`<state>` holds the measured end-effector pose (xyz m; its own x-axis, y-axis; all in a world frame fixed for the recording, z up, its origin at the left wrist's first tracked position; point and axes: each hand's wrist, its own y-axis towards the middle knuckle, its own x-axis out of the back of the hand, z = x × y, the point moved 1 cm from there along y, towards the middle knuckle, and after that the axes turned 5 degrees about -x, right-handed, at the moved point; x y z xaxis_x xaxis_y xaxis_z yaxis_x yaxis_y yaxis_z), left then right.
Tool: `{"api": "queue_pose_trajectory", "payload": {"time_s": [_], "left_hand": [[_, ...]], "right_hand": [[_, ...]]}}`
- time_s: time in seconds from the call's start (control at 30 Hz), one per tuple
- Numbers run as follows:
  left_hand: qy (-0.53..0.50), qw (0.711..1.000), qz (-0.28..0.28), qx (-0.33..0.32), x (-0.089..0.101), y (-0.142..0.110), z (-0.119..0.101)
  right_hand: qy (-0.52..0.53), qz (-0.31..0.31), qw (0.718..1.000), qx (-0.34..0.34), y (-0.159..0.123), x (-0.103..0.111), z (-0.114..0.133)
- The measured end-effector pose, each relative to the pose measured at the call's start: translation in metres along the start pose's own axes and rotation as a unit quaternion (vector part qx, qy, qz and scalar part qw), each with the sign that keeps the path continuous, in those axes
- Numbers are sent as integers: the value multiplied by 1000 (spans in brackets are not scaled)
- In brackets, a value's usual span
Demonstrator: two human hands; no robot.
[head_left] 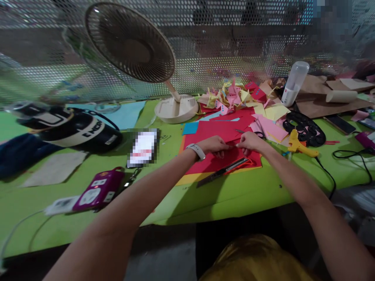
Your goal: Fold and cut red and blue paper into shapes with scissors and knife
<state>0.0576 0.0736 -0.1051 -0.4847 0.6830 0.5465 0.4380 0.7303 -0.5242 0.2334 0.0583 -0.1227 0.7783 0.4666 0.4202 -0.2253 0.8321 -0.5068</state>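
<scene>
My left hand, with a white band at the wrist, and my right hand meet fingertip to fingertip above a stack of red paper. Both are closed in a pinch on what looks like a small piece of red paper, mostly hidden by the fingers. Just below them a box cutter with a red-orange edge lies slantwise on the stack. Beside the right hand, scissors lie partly covered by it. Yellow paper shows under the red sheets.
Folded paper scraps heap behind the stack. A yellow glue gun, a black round tray and a clear bottle are at right. A fan, phone, purple power bank and large black bottle stand or lie left.
</scene>
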Motion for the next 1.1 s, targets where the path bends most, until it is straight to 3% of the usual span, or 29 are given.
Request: {"api": "queue_pose_trajectory", "payload": {"time_s": [0.13,0.33,0.4,0.47,0.53,0.57,0.7,0.93,1.1], "left_hand": [[-14,1000,16,6,2,4,6],[-40,999,26,15,7,-10,8],[-42,999,-18,-9,10,-17,13],[-27,990,-119,-66,14,-22,23],[41,963,-237,-123,16,-24,36],[82,949,-269,-142,17,-25,42],[169,927,-265,-206,13,-20,57],[174,903,-287,-268,4,-16,54],[173,885,-313,-297,-1,-15,59]], "right_hand": [[2,-2,1000,3,1,-1,-1],[-3,-2,1000,12,2,-1,-3],[1,-3,1000,9,2,-1,-3],[7,-4,1000,8,1,-1,-3],[10,-4,1000,7,1,-1,-3],[10,-5,1000,5,1,-1,-3],[12,-14,1000,5,-1,-2,-3],[0,12,1000,-10,-11,0,3],[-87,-13,996,12,-19,3,8]]}}
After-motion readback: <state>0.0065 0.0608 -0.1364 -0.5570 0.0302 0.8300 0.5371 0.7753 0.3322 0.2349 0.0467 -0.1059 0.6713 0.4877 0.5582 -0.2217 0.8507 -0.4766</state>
